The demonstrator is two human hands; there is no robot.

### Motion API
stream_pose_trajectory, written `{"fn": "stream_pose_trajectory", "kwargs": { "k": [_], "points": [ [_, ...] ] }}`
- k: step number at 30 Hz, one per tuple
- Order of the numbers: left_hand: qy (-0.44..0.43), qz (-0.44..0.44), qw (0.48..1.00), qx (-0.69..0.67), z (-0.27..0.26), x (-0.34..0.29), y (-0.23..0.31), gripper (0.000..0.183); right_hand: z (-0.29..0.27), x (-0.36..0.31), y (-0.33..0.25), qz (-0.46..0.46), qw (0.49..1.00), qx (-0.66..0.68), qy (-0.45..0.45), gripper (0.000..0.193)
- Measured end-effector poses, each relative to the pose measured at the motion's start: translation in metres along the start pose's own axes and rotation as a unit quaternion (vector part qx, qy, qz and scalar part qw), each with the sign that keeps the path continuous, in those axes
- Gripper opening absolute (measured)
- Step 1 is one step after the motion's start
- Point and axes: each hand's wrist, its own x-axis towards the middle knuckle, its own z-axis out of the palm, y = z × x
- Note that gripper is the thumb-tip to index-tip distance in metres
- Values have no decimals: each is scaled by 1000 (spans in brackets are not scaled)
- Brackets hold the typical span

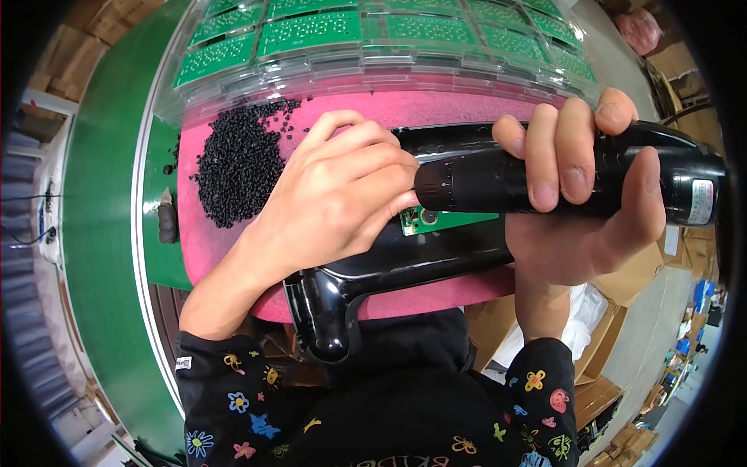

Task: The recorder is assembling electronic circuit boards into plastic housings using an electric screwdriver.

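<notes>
Underneath, a green bench (162, 265) carries a pink mat (208, 253), with a clear tray (327, 66) of circuit boards (311, 31) along the far side. Nearer me on the mat lies the black housing (443, 255), stretched left to right with its stubby arm bent toward my body. Over it hangs the black screwdriver (475, 185), its long axis running the same way, nose pointing left. My right grip (556, 241) is clamped on the barrel, fingers curled over the top; my left grip (334, 187) meets the nose and is the nearer one to that end, though the knuckles hide its fingertips, so I cannot tell whether they are closed on anything. Just beneath the nose, the green board (467, 223) sits inside the housing, partly covered by tool and hands. Smallest, a pile of black pieces (237, 167) lies left of my left grip.
</notes>
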Motion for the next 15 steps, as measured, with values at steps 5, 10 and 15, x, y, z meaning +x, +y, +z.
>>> {"fn": "stream_pose_trajectory", "kwargs": {
  "k": [5,10,15],
  "points": [
    [-12,3,1000,20,-3,-1,2,22,1,0,0,22,999,-26,-22,33],
    [83,-38,995,-36,-15,4,1,7,-2,2,-11,59,989,-120,-62,37],
    [122,-97,986,-63,-4,5,4,8,7,-1,-3,91,990,-98,-43,36]
  ]
}}
